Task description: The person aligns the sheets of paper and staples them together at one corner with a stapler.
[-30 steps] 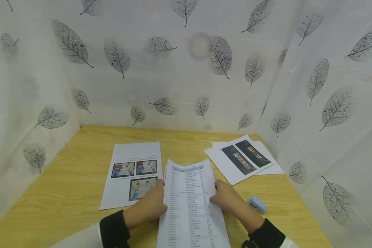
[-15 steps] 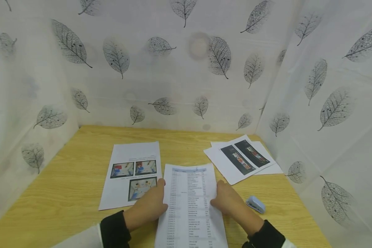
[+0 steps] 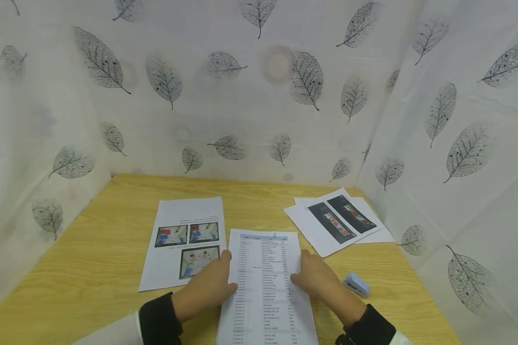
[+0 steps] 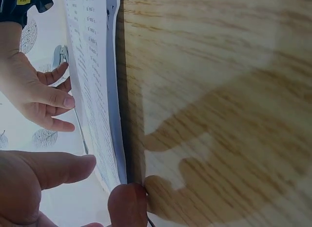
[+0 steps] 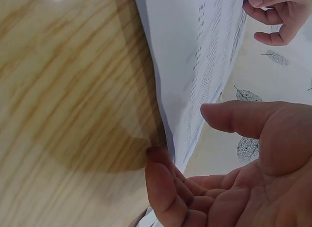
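Observation:
A stack of printed sheets point(image 3: 259, 297) lies lengthwise at the table's near middle, a blue-grey band across its top. Along its left edge is my left hand point(image 3: 207, 287), my right hand point(image 3: 321, 280) along its right edge. In the left wrist view, the left hand point(image 4: 53, 188) has its thumb spread over the sheets point(image 4: 95, 80) and a fingertip against their side. The right wrist view has the right hand point(image 5: 234, 173) likewise, thumb apart from its loosely bent fingers, which touch the edge of the sheets point(image 5: 170, 51). Undersides of the sheets are hidden.
Left of the stack lies a sheet with three pictures point(image 3: 168, 268). Overlapping sheets with dark pictures point(image 3: 319, 235) lie at the back right. A light-blue stapler point(image 3: 356, 284) is beyond my right wrist. Leaf-printed curtains point(image 3: 241, 110) border the wooden table point(image 3: 90, 268).
The stack's top end, raised and curved with uneven edges a second ago, now lies flatter, evener and slightly nearer. Both hands have stayed at its sides with only small shifts.

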The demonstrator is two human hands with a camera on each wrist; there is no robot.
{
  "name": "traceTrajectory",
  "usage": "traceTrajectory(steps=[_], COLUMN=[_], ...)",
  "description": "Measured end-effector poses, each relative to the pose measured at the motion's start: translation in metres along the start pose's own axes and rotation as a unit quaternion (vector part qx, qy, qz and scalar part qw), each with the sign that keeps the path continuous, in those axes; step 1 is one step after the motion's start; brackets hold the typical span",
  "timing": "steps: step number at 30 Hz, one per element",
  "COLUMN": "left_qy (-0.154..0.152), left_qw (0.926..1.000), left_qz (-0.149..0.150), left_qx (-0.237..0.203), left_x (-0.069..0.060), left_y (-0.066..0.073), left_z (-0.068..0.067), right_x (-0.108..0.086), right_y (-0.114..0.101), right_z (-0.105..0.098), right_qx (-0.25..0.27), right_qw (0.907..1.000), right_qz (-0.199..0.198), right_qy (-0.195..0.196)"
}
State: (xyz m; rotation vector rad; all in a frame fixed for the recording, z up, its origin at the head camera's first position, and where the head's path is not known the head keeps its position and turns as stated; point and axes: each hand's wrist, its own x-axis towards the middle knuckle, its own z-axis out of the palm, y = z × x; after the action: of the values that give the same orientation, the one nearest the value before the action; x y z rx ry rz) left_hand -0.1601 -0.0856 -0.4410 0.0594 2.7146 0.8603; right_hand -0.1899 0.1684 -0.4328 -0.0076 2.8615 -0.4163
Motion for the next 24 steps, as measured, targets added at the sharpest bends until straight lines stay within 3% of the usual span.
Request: traceTrajectory(steps=[4,9,14,19,24], left_qy=[0.008,0.025,0.059,0.080,0.088], left_qw=[0.9999,0.9994,0.9973,0.9958,0.9953], left_qz=[0.014,0.015,0.019,0.029,0.034], left_qx=[0.001,0.015,0.040,0.036,0.019], left_x=[0.000,0.002,-0.001,-0.002,0.008], left_y=[-0.006,-0.015,-0.022,-0.032,-0.050], left_z=[-0.004,-0.017,-0.037,-0.057,-0.080], right_x=[0.003,0.008,0.014,0.023,0.036], right_y=[-0.004,-0.015,-0.036,-0.063,-0.090], right_z=[-0.002,-0.011,-0.024,-0.033,-0.040], right_qx=[-0.024,-0.051,-0.031,-0.002,0.048], right_qw=[0.9997,0.9981,0.9979,0.9966,0.9940], right_qz=[0.005,-0.010,-0.023,-0.053,-0.076], right_qy=[-0.001,0.032,0.053,0.063,0.062])
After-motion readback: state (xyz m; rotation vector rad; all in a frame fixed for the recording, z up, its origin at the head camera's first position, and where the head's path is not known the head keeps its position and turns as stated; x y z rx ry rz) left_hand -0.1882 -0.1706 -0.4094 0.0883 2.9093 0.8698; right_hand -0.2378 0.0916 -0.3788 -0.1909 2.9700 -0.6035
